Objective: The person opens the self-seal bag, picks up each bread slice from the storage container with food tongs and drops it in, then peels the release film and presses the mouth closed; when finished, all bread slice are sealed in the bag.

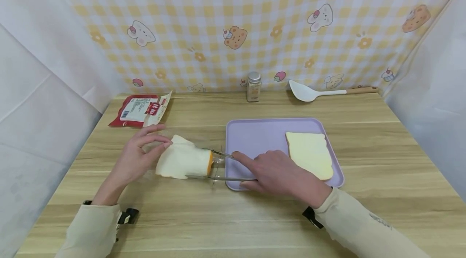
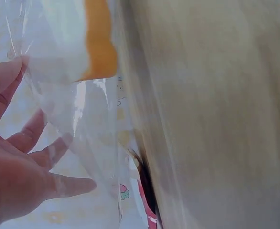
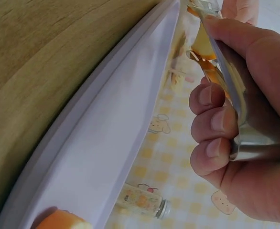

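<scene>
My right hand (image 1: pixel 278 173) grips metal tongs (image 1: pixel 233 178), whose two arms reach left around the bread (image 1: pixel 183 159). That bread lies inside a clear plastic bag (image 2: pixel 66 107), its orange-brown crust facing the tongs. At the bag's edge, my left hand (image 1: pixel 135 156) pinches the film between thumb and fingertip, the other fingers spread, as the left wrist view shows. In the right wrist view, the fingers (image 3: pixel 214 121) curl round the tongs' handle. A slice of bread (image 1: pixel 311 155) rests on the right part of the lilac tray (image 1: pixel 256 136), beneath and behind my right hand.
A red and white packet (image 1: pixel 138 109) lies at the back left. Against the patterned curtain stand a small shaker jar (image 1: pixel 253 88) and, lying to its right, a white spatula (image 1: pixel 307 93) with a wooden handle. White sheeting borders both sides of the wooden table (image 1: pixel 255 221).
</scene>
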A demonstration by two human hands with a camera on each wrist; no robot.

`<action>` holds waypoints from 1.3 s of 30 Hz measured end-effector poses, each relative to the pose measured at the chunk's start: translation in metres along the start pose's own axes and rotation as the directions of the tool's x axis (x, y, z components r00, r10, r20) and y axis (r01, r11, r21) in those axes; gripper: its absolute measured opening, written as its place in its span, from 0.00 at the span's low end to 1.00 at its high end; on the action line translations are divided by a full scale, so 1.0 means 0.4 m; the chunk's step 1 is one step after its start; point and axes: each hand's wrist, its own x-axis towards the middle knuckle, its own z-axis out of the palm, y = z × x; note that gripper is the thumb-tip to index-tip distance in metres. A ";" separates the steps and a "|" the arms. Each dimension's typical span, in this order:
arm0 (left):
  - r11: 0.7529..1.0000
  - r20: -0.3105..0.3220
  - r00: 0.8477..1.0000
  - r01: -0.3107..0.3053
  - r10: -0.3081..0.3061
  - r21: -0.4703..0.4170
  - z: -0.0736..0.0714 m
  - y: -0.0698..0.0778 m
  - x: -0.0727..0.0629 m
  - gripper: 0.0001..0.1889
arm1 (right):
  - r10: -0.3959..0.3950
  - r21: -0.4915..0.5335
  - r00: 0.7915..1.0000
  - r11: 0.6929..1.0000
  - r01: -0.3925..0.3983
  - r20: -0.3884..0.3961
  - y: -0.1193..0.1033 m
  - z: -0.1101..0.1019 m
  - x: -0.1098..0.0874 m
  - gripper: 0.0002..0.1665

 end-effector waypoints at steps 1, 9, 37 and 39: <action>1.000 -0.002 1.000 0.001 -0.001 0.003 0.002 0.000 0.000 0.05 | -0.002 0.001 1.000 1.000 0.002 -0.001 0.001 -0.001 -0.001 0.41; 1.000 0.012 1.000 0.001 -0.001 0.001 0.016 -0.002 0.000 0.05 | -0.012 0.013 1.000 1.000 0.012 -0.013 -0.001 -0.005 -0.001 0.41; 0.993 0.040 0.992 0.117 -0.116 -0.029 0.008 0.020 0.004 0.03 | -0.022 0.023 0.999 0.999 0.023 -0.042 -0.018 -0.002 0.034 0.40; 0.991 0.046 0.990 0.132 -0.130 -0.030 0.006 0.023 0.004 0.03 | -0.024 0.031 0.999 0.999 0.025 -0.039 -0.021 -0.002 0.038 0.41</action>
